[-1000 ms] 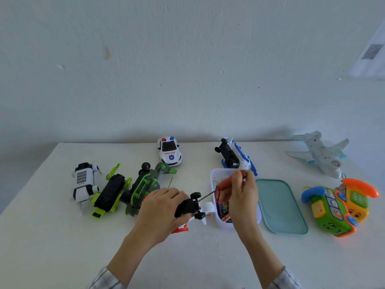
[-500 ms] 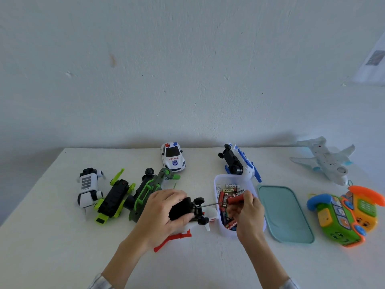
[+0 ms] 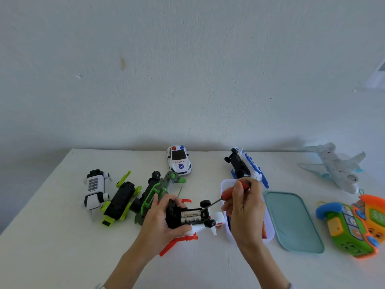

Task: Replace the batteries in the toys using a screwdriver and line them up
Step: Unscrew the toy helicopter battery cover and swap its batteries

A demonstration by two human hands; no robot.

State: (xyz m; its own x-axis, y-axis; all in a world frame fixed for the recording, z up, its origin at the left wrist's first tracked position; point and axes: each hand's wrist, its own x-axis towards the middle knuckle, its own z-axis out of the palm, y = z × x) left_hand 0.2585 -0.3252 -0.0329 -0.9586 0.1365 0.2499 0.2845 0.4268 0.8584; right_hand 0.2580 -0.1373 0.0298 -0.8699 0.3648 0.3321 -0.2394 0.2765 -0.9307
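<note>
Now L hand (image 3: 160, 222) grips the upturned red/white toy (image 3: 187, 222) at table centre, fingers curled round it, compartment open w/ two batteries (image 3: 190, 217) showing. R hand (image 3: 245, 207) pinches the screwdriver (image 3: 229, 193), tip at the compartment edge. Step looks like prying cells out; next needs fresh ones from the tub (image 3: 227, 184) behind. Other toys wait farther back.

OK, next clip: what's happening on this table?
A person is working on a toy's batteries. The left hand holds a red-and-white toy upside down, its battery bay open with two batteries showing. The right hand grips a red-handled screwdriver, its tip at the edge of the bay. Behind that hand sits a clear box, its teal lid beside it. Other toys lie around the table.
</note>
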